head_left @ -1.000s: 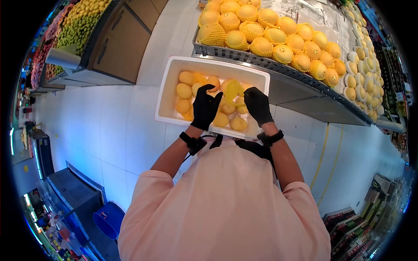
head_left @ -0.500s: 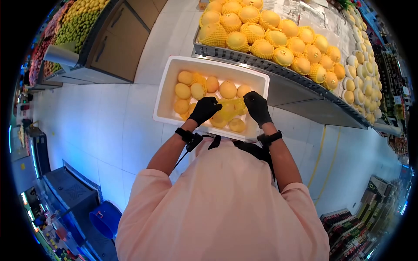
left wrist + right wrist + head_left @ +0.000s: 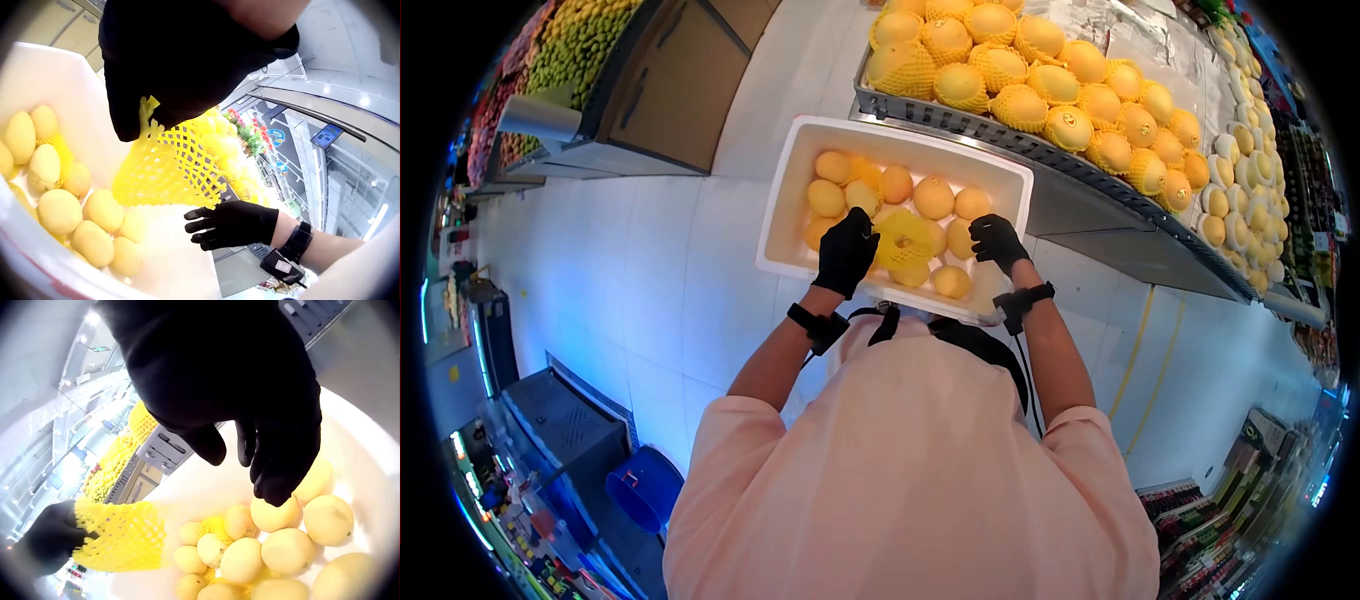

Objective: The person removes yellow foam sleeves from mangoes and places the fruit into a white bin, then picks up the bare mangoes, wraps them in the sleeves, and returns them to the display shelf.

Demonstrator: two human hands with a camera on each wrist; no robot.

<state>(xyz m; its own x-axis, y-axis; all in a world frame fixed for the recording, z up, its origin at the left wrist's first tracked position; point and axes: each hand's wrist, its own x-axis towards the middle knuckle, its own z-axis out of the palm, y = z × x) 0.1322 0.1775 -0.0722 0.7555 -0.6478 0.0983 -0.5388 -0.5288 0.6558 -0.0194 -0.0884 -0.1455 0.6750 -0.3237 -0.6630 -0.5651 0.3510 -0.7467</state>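
Note:
My black-gloved left hand (image 3: 846,252) pinches one end of a yellow foam net sleeve (image 3: 903,238), which spreads out over the fruit. In the left wrist view the net (image 3: 169,169) hangs from the fingers and looks hollow. My right hand (image 3: 997,243), also gloved in black, hovers near the right wall of the white foam box (image 3: 790,200), apart from the net. Its fingers (image 3: 281,450) hang loosely bent above the fruit and hold nothing. Several round yellow fruits (image 3: 934,198) lie in the box, most of them bare.
Behind the box, a grey-edged display stand (image 3: 1000,135) carries rows of net-wrapped yellow fruit (image 3: 1020,105). Paler fruit (image 3: 1240,170) is stacked at its right. A cabinet (image 3: 675,90) with green fruit stands at left. A blue bin (image 3: 645,488) sits on the floor behind left.
Earlier the net stretched across to the right hand. Now it hangs from the left hand alone, further left, and the right hand has let go with loosened fingers.

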